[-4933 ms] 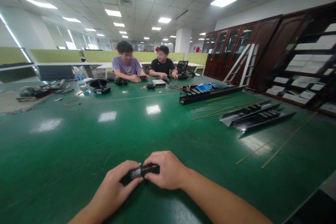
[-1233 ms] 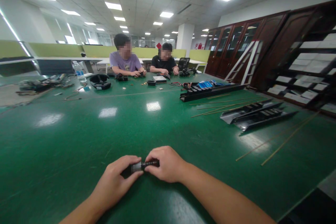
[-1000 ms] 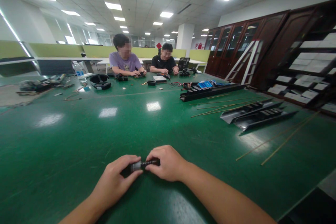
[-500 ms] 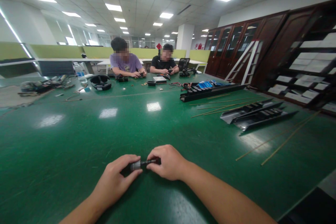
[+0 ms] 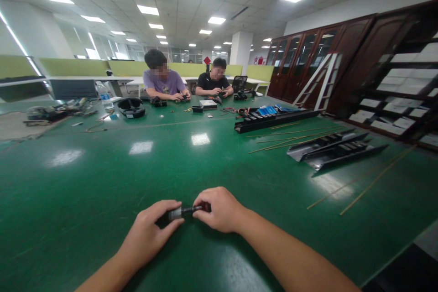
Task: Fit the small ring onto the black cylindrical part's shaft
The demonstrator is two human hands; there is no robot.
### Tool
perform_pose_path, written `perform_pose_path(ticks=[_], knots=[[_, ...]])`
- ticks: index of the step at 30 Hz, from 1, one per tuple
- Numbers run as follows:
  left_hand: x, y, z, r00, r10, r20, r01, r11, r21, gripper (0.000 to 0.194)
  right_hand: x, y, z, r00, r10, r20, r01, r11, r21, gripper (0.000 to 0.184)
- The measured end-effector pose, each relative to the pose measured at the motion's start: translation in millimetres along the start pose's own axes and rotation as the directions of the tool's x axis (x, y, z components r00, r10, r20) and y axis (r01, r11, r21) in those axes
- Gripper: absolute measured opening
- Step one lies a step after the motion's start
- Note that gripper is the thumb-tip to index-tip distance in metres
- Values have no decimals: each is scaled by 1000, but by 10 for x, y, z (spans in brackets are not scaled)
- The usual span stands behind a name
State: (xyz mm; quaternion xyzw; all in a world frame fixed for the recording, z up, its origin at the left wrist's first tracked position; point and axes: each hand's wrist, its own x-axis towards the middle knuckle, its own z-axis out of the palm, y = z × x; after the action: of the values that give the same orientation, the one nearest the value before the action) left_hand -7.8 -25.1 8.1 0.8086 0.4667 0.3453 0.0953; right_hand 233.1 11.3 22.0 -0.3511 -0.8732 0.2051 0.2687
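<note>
Low over the green tabletop, a small silver-and-black cylindrical part lies lengthwise between my hands. My left hand is closed on its wider silver body, thumb below and fingers above. From that body a narrower dark section runs to the right. The fingertips of my right hand pinch this far end, where something dark reddish shows in the grip. My palm side and curled fingers hide the rest of that end, so I cannot make out its exact shape.
Black metal channels and thin yellowish rods lie to the right. Farther back are a black headset, a white box and small black parts. Two people sit across the table, handling small objects. A stepladder stands behind.
Both hands have risen very slightly, and my right hand has shifted a touch to the right, so a little more of the dark section shows. Both grips stay in place.
</note>
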Motion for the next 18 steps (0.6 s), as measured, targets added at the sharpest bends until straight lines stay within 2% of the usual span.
perform_pose_path(ticks=[18], knots=[[-5, -27, -18, 997, -68, 22, 68, 998, 4, 29, 3, 46, -42, 999, 40, 3, -40, 999, -1, 14]])
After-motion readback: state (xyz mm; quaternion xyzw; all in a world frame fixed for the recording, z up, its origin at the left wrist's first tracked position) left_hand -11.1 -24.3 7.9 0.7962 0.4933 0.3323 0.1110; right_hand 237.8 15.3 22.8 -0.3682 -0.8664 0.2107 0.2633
